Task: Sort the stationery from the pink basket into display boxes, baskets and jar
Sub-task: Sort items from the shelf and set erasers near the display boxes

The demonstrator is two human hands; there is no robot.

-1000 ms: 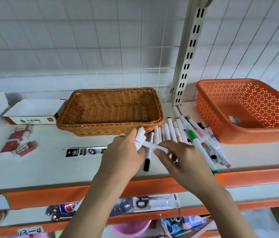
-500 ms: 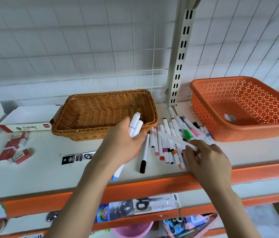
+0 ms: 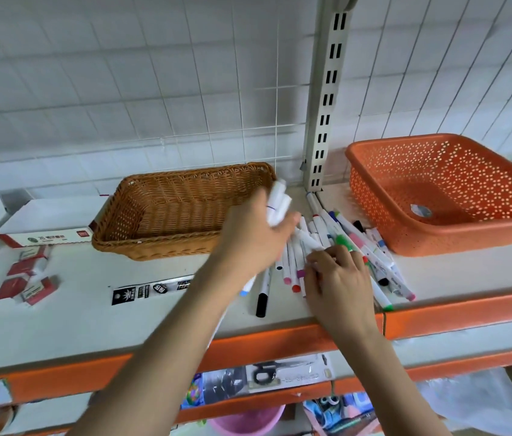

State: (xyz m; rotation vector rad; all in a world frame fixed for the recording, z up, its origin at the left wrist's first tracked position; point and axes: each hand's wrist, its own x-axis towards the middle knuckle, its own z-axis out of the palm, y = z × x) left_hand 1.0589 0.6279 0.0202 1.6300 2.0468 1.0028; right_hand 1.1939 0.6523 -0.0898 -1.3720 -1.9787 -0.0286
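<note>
Item: lower shelf, beneath your forearms. A pink basket (image 3: 245,420) shows only its rim at the bottom edge; a carded pair of scissors (image 3: 283,371) lies just above it.

Item: your right hand (image 3: 339,284). Fingers curled down onto the loose markers (image 3: 358,243) on the shelf (image 3: 59,325); you pinch at them, though which one your fingertips hold cannot be told.

Item: your left hand (image 3: 254,243). Just to the left of the right hand and slightly beyond it, clamped round a bundle of white markers (image 3: 276,204); their tips stick up past your thumb, and a blue cap shows below your wrist.

Item: black-capped marker (image 3: 262,294). It lies alone on the shelf between your two wrists.

Item: black label strip (image 3: 150,289). Flat on the shelf, left of your left forearm.

Item: small red boxes (image 3: 25,281). Scattered well to the left of the left hand.

Item: wicker basket (image 3: 154,243). Just beyond and left of the left hand, nothing visible inside.

Item: white display box (image 3: 47,228). Touching the wicker basket's left end.

Item: orange basket (image 3: 456,243). Beyond and right of the right hand, the marker pile just beside its front corner.
</note>
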